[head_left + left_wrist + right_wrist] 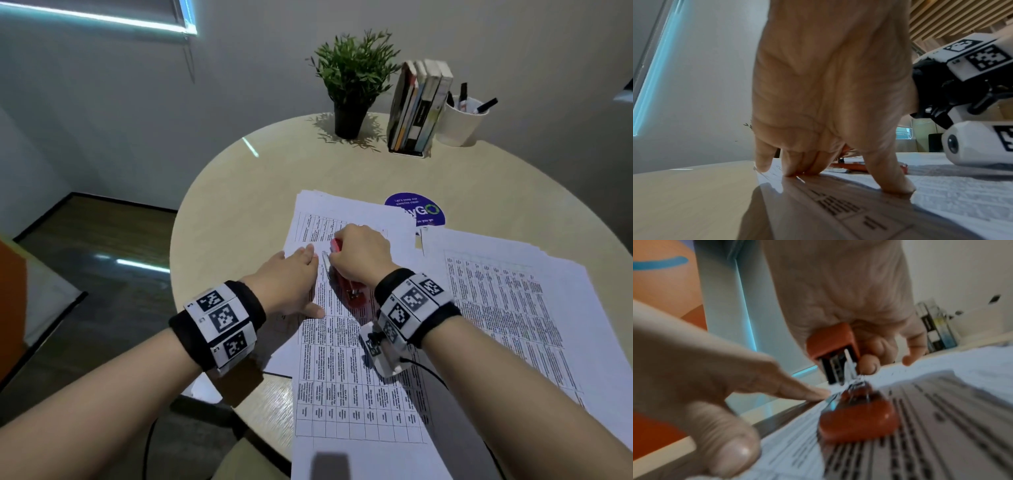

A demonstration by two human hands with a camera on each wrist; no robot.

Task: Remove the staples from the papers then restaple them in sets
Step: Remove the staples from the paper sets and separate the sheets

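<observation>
Two spreads of printed papers lie on the round table (239, 178), and everything else is easiest placed against the nearer stack of papers (356, 359), the one under both hands. Beyond that stack, at the table's far edge, stand a potted plant (354, 78), a row of books (419, 106) and a white cup of pens (462, 120), seemingly parked clear of the work. To the stack's right sits the second pile (507, 301), probably sheets kept separate for sorting.

On the stack's left margin the left hand (291, 284) lies flat, fingers (795, 164) straight and pressing down, likely so the sheets cannot slide or lift. On the stack's upper left part the right hand (359, 257) is curled around the raised top of a red stapler (855, 418), whose base rests on the page. The stapler gapes wide, presumably to work at a staple; whether one is caught there is too blurred to tell.
</observation>
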